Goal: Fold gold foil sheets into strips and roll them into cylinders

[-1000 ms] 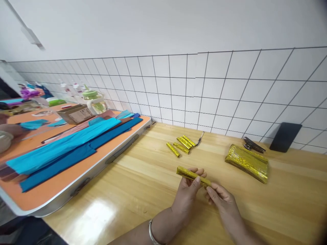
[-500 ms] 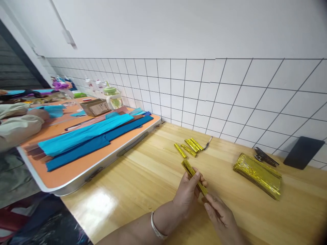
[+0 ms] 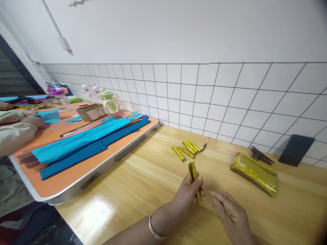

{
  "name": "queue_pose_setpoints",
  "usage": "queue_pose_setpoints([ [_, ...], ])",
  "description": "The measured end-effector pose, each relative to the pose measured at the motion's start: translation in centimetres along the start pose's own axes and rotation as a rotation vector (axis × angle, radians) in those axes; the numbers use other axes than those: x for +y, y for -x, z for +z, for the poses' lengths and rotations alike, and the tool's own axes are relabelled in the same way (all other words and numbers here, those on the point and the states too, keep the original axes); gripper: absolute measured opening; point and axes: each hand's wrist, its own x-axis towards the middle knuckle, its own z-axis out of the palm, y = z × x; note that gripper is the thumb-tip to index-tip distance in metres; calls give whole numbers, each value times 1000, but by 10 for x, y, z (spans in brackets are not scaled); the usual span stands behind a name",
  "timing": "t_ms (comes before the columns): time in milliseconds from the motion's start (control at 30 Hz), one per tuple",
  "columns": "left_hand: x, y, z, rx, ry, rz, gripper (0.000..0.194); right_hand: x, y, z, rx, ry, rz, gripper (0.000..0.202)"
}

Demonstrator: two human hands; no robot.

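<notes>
My left hand (image 3: 190, 190), with a silver bangle at the wrist, is wrapped round a folded gold foil strip (image 3: 193, 170) that stands steeply above the wooden table (image 3: 133, 190). Just right of it, my right hand (image 3: 231, 209) is apart from the strip, its thumb and forefinger close together; whether anything small is between them cannot be made out. Beyond my hands lie several short gold foil pieces (image 3: 178, 153). A flat stack of gold foil sheets (image 3: 254, 173) rests at the right.
A black clip (image 3: 262, 156) lies behind the stack, near a dark phone-like slab (image 3: 296, 149) against the tiled wall. A pen (image 3: 205, 144) is by the gold pieces. Left, an orange table (image 3: 61, 173) holds blue strips (image 3: 84, 137), a box (image 3: 92, 113) and another person's sleeve (image 3: 16, 136).
My right hand has come off the gold strip and moved right. The strip in my left hand has turned more upright. The view has shifted slightly.
</notes>
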Motion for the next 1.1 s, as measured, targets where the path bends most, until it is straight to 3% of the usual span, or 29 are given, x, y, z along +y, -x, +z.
queue_pose_setpoints([
  [67,-10,2,1,-90,-74,-61,32,-8,-7,-10,74,13,40,17],
  [200,-26,10,6,-259,-196,-150,35,-15,-15,-21,57,-7,46,20],
  [433,-26,14,14,-420,-290,-145,44,-5,-13,-17,9,-25,108,22],
  [733,-31,14,10,-450,-330,-153,39,-6,-14,-15,-47,-143,249,7],
  [867,-24,16,8,-440,-298,-148,34,-7,-17,-16,-23,-195,281,9],
  [1100,-21,16,10,-384,-218,-176,42,-7,-17,-16,-25,-255,311,14],
])
